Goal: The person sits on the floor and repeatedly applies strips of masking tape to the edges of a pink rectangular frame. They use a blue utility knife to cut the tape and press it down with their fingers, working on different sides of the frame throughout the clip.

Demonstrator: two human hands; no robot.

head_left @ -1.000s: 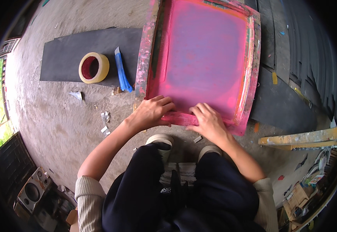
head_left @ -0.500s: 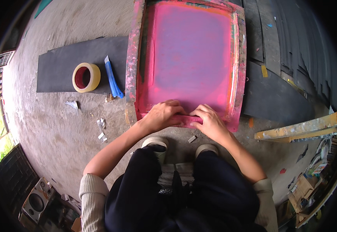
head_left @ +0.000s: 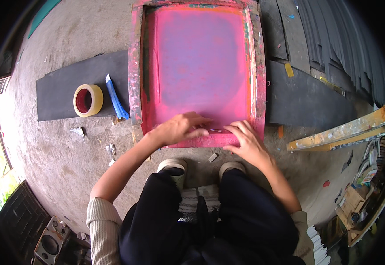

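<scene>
A screen-printing frame (head_left: 258,84) with a pink, paint-spattered rim lies in front of me, its mesh (head_left: 201,57) stained pink with a large purple area. Over the left part of its near rail is my left hand (head_left: 179,127), fingers stretched forward and thumb apart. My right hand (head_left: 247,140) rests by the right part of that rail, its fingers curved and the thumb held away from them. Between the two hands, a thin pale glint shows on the near edge; what it is I cannot tell. Neither hand visibly grips anything.
Left of the frame, a roll of tape (head_left: 88,100) and a blue utility knife (head_left: 117,98) lie on a dark sheet (head_left: 55,97). More dark sheets (head_left: 307,95) lie to the right, near a paint-marked wooden frame (head_left: 338,132). Small scraps dot the concrete floor (head_left: 60,163).
My fingers have loosened from the near rail and spread, and the gap between my hands has widened. The whole scene has shifted a little left in view.
</scene>
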